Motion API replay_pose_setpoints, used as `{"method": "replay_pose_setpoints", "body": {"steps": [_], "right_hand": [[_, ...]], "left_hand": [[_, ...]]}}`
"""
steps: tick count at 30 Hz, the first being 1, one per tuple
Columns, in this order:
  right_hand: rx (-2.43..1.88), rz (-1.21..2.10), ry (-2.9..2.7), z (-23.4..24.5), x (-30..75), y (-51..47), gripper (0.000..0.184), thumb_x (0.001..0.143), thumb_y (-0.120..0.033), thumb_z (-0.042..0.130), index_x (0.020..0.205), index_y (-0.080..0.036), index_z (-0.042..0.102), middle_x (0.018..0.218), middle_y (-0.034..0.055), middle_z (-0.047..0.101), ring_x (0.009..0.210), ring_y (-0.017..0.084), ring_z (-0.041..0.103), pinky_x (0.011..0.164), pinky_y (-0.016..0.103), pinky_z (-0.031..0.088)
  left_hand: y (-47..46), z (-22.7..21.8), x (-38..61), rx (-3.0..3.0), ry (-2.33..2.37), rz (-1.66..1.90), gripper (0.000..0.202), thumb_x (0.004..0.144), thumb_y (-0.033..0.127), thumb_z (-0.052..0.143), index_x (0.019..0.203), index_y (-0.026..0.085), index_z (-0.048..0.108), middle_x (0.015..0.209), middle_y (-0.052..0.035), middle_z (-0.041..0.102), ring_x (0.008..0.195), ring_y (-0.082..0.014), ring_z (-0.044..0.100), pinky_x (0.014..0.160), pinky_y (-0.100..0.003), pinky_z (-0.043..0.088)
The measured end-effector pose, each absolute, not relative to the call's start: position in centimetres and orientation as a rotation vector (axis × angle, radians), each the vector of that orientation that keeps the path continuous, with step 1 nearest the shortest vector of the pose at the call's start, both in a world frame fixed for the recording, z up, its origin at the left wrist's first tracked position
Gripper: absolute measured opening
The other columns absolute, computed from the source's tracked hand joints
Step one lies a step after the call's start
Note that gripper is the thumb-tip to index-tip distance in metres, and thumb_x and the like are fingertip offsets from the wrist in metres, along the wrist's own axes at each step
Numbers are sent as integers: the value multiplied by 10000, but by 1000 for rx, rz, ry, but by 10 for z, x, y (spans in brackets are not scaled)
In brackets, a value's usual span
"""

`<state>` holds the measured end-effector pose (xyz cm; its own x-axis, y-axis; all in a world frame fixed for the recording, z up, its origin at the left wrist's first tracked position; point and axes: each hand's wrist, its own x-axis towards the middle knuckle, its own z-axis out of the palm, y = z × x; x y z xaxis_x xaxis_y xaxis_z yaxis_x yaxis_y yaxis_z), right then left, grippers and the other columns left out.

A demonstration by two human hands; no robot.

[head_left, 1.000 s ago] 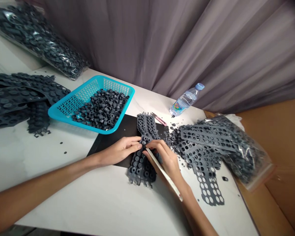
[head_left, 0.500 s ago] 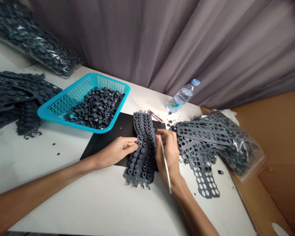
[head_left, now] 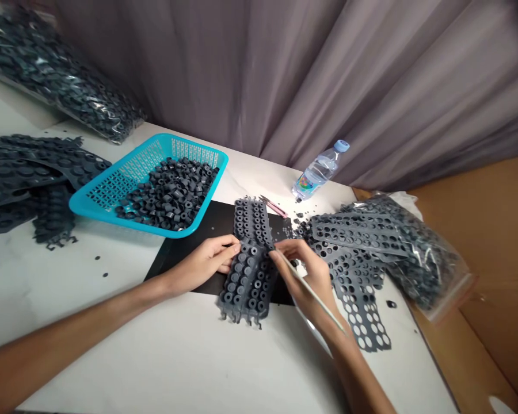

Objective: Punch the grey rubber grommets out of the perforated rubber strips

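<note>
A dark grey rubber sheet (head_left: 247, 270) with rows of round ring-like parts lies on a black mat (head_left: 213, 233), running away from me and bent across its middle. My left hand (head_left: 207, 260) pinches the sheet's left edge near the bend. At the right edge, my right hand (head_left: 304, 270) grips a thin pale stick-like tool (head_left: 313, 293) like a pen, its tip end at the sheet. Fingers hide that tip, so its exact kind is unclear. Pink-handled snips (head_left: 274, 207) lie just beyond the sheet.
A blue basket (head_left: 80, 201) holds many small dark rings. Rubber sheets (head_left: 21, 172) and a stuffed plastic bag (head_left: 69, 86) lie left. To the right are punched-out sheets (head_left: 362, 247), another bag (head_left: 431, 270) and a water bottle (head_left: 319, 172). A grey curtain (head_left: 224, 69) hangs behind.
My right hand has turned, tilting the tool's rear end to the right and bringing its front to the sheet's edge. My left hand has shifted slightly and now pinches the left edge.
</note>
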<state>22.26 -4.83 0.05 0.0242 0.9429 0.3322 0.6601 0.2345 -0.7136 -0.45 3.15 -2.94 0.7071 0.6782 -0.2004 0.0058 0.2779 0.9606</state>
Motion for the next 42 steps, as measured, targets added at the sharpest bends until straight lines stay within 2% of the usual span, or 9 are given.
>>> {"method": "replay_pose_setpoints", "body": {"steps": [3,6,12,19,21,24,28,35,42], "right_hand": [[-1432,394,-1887,-1,206,-52,83,992,-299,656,1030,-228,637,964,30,702,866,179,647,808,318,534],[-1410,286,-2012,-3,203,-51,74,986,-285,668,1033,-234,641,1014,40,720,932,200,641,845,338,531],[-1388,231,-2085,-3,207,-46,92,995,-321,662,1045,-244,658,1038,47,737,959,204,660,833,325,544],[-1415,114,-2132,-8,206,-43,132,1012,-366,635,1023,-236,656,980,31,745,909,199,646,775,306,538],[-1446,99,-2141,-8,206,-44,124,1017,-348,626,1044,-230,651,981,38,742,912,204,645,776,306,538],[-1477,65,-2157,-7,207,-44,151,1022,-336,618,1117,-221,646,1015,54,740,937,212,649,793,311,542],[-1457,-12,-2184,-9,207,-44,203,1023,-321,619,1191,-210,642,1052,65,740,943,217,647,821,330,539],[-1419,-232,-2274,-15,205,-42,180,1044,-270,579,1194,-194,644,1028,61,749,902,215,655,797,346,522],[-1475,-250,-2246,-21,201,-42,137,1061,-259,529,1153,-185,599,1007,78,724,896,213,672,796,343,522]], "left_hand": [[32,-33,-4,1199,717,565,342,987,524,583,951,184,566,772,49,482,729,-106,539,755,-241,529],[33,-36,-5,1169,721,605,356,970,548,599,965,192,580,773,39,523,754,-126,581,804,-280,548],[33,-35,-4,1157,772,644,385,918,570,660,983,192,629,740,32,569,736,-141,610,801,-296,554],[32,-35,-3,1154,790,642,370,952,550,632,1035,191,623,749,51,544,679,-97,556,694,-209,487],[31,-32,-3,1161,786,634,350,957,524,639,1079,196,627,805,32,607,759,-118,612,735,-221,506],[30,-27,-5,1176,723,589,372,943,456,679,1201,196,610,983,-35,727,985,-201,696,901,-315,540],[29,-26,-6,1226,693,564,441,879,351,759,1246,177,585,1159,-98,759,1153,-275,701,1046,-409,514],[31,-35,-5,1286,674,572,391,889,315,741,1228,172,607,1255,-110,742,1197,-274,697,1079,-424,522],[33,-39,-5,1290,640,539,414,890,338,752,1241,170,612,1252,-111,744,1184,-273,706,1058,-409,541]]}}
